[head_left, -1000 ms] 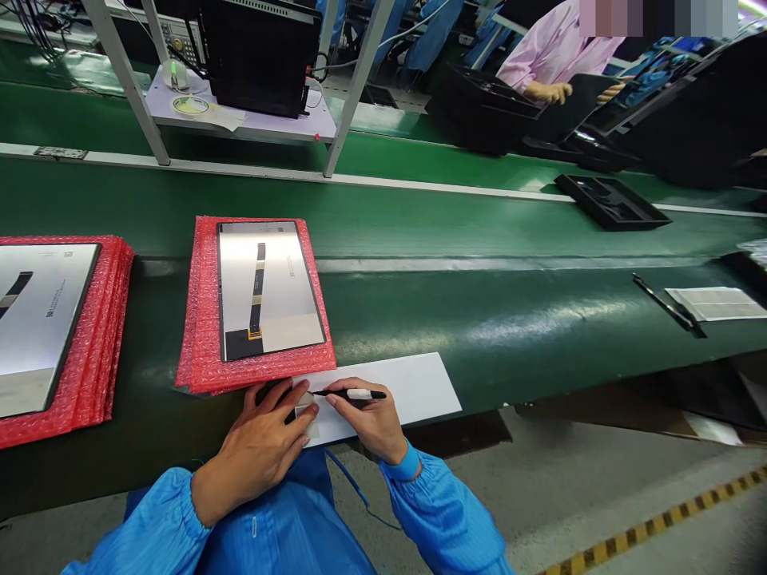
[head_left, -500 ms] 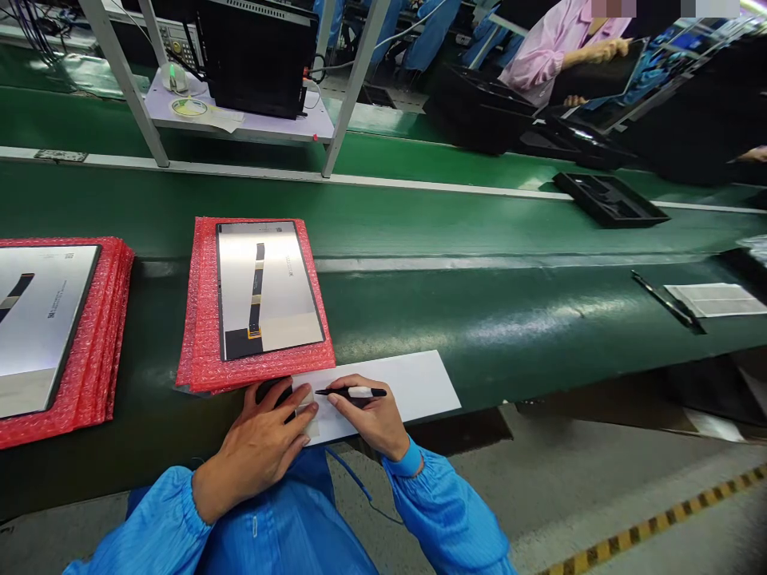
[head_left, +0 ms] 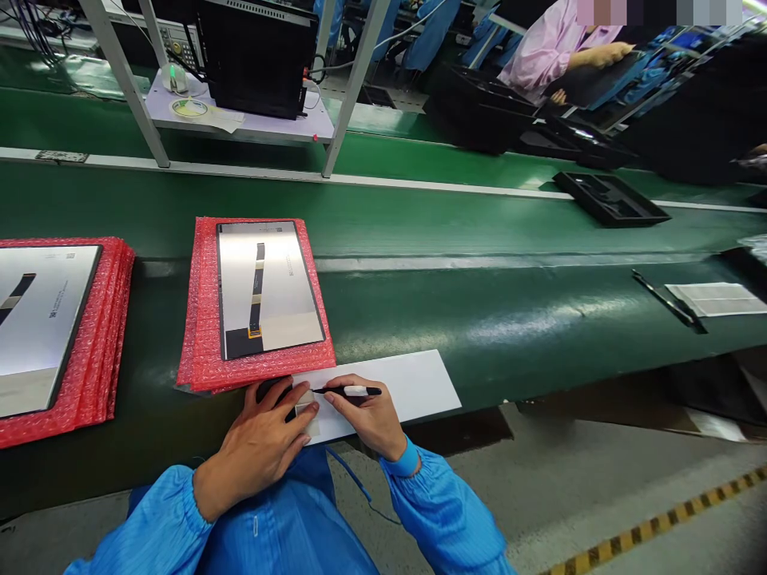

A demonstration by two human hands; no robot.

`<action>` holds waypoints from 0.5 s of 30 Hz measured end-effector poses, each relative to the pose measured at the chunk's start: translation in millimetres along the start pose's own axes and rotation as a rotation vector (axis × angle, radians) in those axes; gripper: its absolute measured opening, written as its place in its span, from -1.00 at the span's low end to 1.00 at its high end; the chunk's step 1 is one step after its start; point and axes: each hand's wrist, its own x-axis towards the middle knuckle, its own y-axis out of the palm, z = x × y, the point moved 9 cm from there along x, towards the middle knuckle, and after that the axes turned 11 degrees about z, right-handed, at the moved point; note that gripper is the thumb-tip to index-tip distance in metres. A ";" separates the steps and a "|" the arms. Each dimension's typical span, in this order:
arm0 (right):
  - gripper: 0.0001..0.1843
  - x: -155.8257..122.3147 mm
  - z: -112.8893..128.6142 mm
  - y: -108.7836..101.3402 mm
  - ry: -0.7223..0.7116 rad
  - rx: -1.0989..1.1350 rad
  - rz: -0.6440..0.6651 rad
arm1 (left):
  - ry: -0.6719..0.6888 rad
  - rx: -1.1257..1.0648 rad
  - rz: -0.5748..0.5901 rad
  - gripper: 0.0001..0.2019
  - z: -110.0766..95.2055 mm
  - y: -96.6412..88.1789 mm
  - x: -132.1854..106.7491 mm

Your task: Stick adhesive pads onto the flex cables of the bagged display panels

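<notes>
At the table's front edge lies a white panel [head_left: 407,387] with a dark strip at its left end. My left hand [head_left: 264,435] rests on that left end with its fingers spread, partly hiding the dark strip. My right hand [head_left: 371,411] is closed around a black marker with a white band [head_left: 359,391]. The marker's tip points left, at the panel near my left fingertips; whether it touches cannot be made out. Just beyond my hands, a display panel with a flex cable [head_left: 279,295] lies on red bubble-wrap sheets [head_left: 204,351].
To the left, another display panel [head_left: 36,351] tops a stack of red bubble wrap [head_left: 113,319]. A black tray [head_left: 611,200], a white paper [head_left: 716,299] and a black pen-like tool [head_left: 668,302] lie to the right. Across the bench, a person in pink [head_left: 539,52] handles a dark panel.
My right hand and the marker have shifted slightly left, towards my left fingertips. My left hand stays put. Across the bench, the other person's dark panel has tilted.
</notes>
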 end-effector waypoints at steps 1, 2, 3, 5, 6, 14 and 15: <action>-0.89 -0.1 -0.4 0.2 -0.002 0.001 -0.002 | 0.004 0.008 0.000 -0.65 -0.4 -0.2 0.1; -0.89 -0.3 -0.4 0.2 -0.008 0.001 -0.006 | 0.006 0.014 0.001 -0.65 -0.7 -0.3 0.1; -0.89 -0.8 -0.1 0.3 -0.015 0.002 -0.009 | 0.006 0.018 0.003 -0.64 -0.8 -0.5 0.2; -0.88 -2.4 1.9 0.2 -0.035 0.002 -0.012 | 0.003 0.023 0.007 -0.64 -0.5 -1.0 0.1; -0.88 -3.5 4.0 0.0 -0.049 0.004 -0.010 | 0.001 0.024 0.012 -0.64 -0.3 -1.1 0.1; -0.86 -15.4 50.9 -27.9 -0.192 0.074 -0.084 | 0.013 -0.006 -0.055 -0.68 0.1 -4.6 -0.3; -0.86 -15.6 58.5 -32.8 -0.210 0.097 -0.106 | 0.032 -0.017 -0.101 -0.68 -2.3 -8.5 -1.9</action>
